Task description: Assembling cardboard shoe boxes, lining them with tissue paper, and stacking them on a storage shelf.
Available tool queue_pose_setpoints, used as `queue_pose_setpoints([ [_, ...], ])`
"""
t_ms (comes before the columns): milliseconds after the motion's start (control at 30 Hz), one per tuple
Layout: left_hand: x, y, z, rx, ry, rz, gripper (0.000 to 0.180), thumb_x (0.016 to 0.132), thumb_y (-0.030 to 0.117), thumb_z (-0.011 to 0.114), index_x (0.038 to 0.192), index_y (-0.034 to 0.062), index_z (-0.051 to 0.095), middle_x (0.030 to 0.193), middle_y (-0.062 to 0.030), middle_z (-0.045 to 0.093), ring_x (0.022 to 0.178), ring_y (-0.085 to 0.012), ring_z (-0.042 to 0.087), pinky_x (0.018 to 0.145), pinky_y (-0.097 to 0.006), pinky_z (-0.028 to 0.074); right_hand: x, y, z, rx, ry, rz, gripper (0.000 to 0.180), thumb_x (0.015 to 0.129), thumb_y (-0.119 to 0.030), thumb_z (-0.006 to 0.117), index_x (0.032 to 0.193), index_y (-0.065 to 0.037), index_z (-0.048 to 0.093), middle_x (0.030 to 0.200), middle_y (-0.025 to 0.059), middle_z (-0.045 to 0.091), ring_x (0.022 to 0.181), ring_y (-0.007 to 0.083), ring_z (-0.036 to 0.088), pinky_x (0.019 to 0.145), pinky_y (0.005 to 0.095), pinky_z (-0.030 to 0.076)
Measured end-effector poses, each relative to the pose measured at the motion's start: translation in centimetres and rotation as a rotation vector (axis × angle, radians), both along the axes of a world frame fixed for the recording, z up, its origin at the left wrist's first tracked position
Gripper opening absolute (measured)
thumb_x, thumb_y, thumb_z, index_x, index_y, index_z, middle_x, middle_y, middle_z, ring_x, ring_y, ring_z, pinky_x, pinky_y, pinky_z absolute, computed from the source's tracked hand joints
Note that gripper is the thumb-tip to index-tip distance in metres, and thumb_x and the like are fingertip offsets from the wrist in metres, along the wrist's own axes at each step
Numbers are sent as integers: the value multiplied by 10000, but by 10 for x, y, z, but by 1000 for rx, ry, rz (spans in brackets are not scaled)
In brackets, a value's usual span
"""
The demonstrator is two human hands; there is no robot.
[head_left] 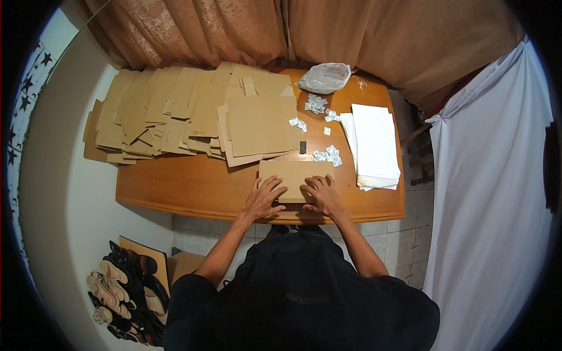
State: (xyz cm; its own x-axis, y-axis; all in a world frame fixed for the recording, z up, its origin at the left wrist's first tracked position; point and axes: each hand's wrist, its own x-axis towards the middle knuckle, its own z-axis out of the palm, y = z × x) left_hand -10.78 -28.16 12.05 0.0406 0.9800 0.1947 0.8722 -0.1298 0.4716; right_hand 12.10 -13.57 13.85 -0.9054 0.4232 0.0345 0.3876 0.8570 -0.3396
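The wooden table (193,187) has a rounded near-left corner and a straight near edge running just under both wrists. Its near-left stretch is bare wood, the widest open room on the top; the far-left half is covered by a spread of flat cardboard blanks (175,111) that overhang the left edge. To the right, a stack of white sheets (374,143) reaches almost to the right edge, leaving only a narrow strip of wood beside it.

The flat cardboard piece (293,175) lies near the middle of the near edge, its long side parallel to that edge. It is plain brown, rectangular, matte, with a folded-over near portion showing as a slightly raised step between the hands. The left hand (263,199) rests on its near-left corner, fingers spread and pressed flat. The right hand (322,196) lies on its near-right corner, fingers likewise spread and pressing down, gripping nothing.

Just beyond the piece sits a small black object (302,147) and a scatter of small white sachets (328,155), with more near a crumpled clear plastic bag (325,77) at the far edge. Pinkish-brown curtains (234,29) hang behind the table; a white cloth (497,175) drapes at right. On the floor at near left, shoes (126,292) lie in a heap.
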Motion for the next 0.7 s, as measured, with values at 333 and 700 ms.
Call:
queue_pose_setpoints([
  [333,2,10,-13,90,7,-29,321,862,194,727,1170,136,661,1295,-79,616,1311,-268,526,1093,-522,354,5,6,-23,-21,183,-43,316,830,-207,746,1135,-173,673,1282,49,625,1270,294,531,1099,492,358],
  [700,17,-3,-27,104,-7,-2,201,858,146,724,1052,94,727,1244,-89,646,1283,-266,549,1072,-513,367,13,-7,-31,-7,127,6,256,884,-180,688,1137,-145,706,1294,82,614,1299,301,511,1122,538,361],
])
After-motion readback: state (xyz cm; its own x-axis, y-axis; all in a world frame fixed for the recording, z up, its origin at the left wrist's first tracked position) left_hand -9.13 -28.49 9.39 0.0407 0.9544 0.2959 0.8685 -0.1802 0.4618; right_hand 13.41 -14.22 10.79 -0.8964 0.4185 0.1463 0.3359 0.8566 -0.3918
